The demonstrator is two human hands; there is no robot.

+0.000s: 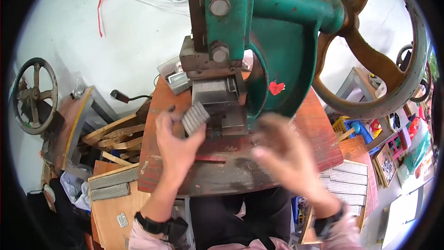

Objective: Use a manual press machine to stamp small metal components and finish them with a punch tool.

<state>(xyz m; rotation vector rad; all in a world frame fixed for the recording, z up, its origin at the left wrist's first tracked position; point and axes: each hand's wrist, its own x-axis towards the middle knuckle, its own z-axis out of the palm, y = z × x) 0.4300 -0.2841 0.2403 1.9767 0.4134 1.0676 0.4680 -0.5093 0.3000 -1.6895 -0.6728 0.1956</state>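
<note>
Ribbed grey block (195, 118) is pinched between thumb and fingers of the left hand (175, 147), over the tabletop (155, 163). Beyond and between both hands stands a green press (284, 41). The right hand (290, 159), blurred, has thumb and fingers parted; grey strips (346, 187) lie to its right.

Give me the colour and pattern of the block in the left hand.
The block is grey with parallel stripes, best seen in the head view.

Right fingers (267, 156) blurred; large handwheel (377, 56) cut off above.
</note>
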